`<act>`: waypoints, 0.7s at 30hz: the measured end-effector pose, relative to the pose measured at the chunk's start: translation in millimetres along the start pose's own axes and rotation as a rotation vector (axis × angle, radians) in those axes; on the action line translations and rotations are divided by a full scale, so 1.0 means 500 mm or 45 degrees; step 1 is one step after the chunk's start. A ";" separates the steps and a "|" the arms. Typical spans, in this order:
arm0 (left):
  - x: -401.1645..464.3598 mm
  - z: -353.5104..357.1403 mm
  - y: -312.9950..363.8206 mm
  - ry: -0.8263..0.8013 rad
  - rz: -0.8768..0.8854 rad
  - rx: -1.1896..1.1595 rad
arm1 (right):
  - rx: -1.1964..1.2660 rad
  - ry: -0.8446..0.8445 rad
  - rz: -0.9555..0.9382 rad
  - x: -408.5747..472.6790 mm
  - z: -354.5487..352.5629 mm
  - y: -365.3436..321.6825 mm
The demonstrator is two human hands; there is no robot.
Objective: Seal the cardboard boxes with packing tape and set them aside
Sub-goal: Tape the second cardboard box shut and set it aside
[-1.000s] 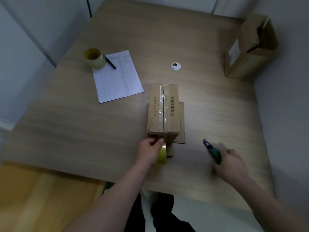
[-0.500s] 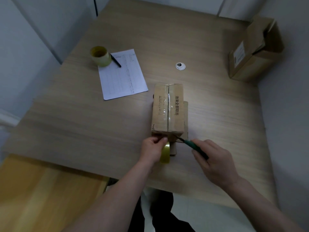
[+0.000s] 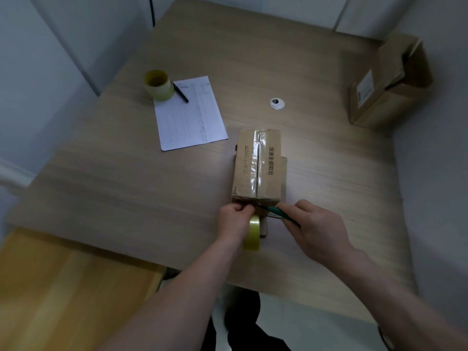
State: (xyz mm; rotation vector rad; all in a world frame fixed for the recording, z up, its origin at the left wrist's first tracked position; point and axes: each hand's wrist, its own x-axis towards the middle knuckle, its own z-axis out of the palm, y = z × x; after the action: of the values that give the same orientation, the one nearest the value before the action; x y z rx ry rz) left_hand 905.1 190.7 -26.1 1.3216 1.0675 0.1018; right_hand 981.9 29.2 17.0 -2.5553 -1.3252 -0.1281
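While left hand pinches the tape roll and right hand grips the green cutter, the cardboard box looks light, stiff; steady its near edge.

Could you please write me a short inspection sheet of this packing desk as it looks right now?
Surface: wooden table, bare patches dim.
Job's things: taped box in front of the person; tape roll at its near end; second box far right, flap up.
Clutter: spare tape roll, pen, paper sheet, grommet.
Grippers: left hand pinches tape; right hand holds green cutter.
Cables: dark cord behind the table.
Surroundings: pale walls.
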 end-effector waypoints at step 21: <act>-0.027 -0.047 -0.042 -0.257 0.151 0.213 | 0.015 -0.455 1.034 -0.165 0.108 0.120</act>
State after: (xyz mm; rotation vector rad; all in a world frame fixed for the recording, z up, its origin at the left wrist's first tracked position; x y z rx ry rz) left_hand 871.7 193.1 -32.5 1.5122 0.8406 -0.0329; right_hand 980.6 -54.7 -62.7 -2.9661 -0.2693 0.5012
